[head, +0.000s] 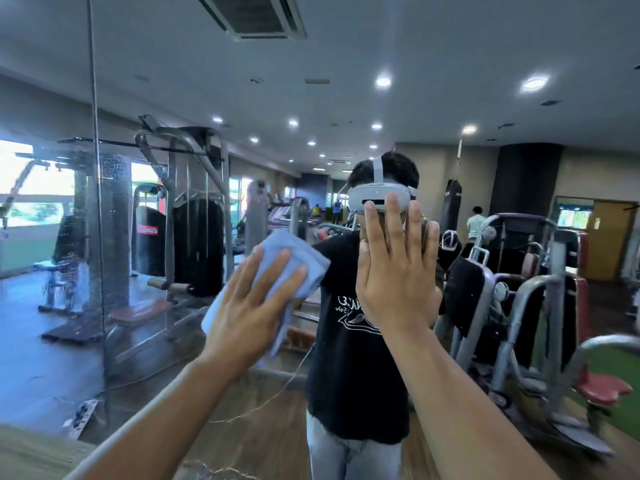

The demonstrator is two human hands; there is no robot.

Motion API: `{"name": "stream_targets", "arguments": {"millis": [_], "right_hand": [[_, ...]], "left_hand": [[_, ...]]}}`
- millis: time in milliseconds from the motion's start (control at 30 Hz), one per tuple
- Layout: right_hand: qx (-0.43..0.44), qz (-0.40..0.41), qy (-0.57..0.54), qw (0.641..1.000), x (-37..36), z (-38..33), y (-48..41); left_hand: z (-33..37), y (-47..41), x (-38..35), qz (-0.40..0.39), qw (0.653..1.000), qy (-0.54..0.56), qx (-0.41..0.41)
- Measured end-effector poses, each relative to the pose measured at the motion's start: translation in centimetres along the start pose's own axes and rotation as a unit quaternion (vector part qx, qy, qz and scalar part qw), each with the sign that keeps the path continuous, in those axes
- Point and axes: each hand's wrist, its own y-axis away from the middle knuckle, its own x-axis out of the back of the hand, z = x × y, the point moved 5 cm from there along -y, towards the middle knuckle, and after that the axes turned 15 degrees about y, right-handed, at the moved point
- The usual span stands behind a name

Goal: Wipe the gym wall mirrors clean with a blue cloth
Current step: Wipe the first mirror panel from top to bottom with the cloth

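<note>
The wall mirror (346, 98) fills the whole view and reflects the gym and a person in a black T-shirt wearing a headset. My left hand (254, 308) presses a folded light blue cloth (292, 258) flat against the glass, fingers straight and spread over it. The cloth sticks out above and to the right of that hand, and a strip shows at its left. My right hand (398, 275) lies flat on the mirror with straight fingers, just right of the cloth, holding nothing. A vertical seam (98, 216) between mirror panels runs at the left, with spray droplets around it.
Weight machines (187, 209) and red-seated equipment (540, 306) appear only as reflections. A straw-coloured surface (31, 455) sits at the bottom left corner, in front of the mirror. Streaks of liquid (252, 407) run across the lower glass.
</note>
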Motion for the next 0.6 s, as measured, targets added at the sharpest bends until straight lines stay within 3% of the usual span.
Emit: {"name": "stream_targets", "arguments": {"millis": [100, 200, 300, 433, 600], "right_hand": [[-0.001, 0.007, 0.005, 1.000, 0.1, -0.1, 0.0], [-0.002, 0.014, 0.012, 1.000, 0.1, -0.3, 0.0], [0.002, 0.008, 0.018, 1.000, 0.1, -0.2, 0.1], [0.003, 0.006, 0.015, 1.000, 0.2, -0.2, 0.1], [0.007, -0.007, 0.006, 1.000, 0.2, -0.1, 0.1]], "left_hand": [[-3.9, 0.8, 2.4, -0.002, 0.998, -0.008, 0.068], [-5.4, -2.9, 4.4, 0.077, 0.971, 0.040, 0.225], [-3.7, -7.5, 4.1, 0.133, 0.953, 0.028, 0.270], [0.6, -8.0, 0.9, 0.098, 0.977, 0.034, 0.189], [0.4, 1.7, -0.5, -0.017, 0.999, -0.007, 0.046]]}}
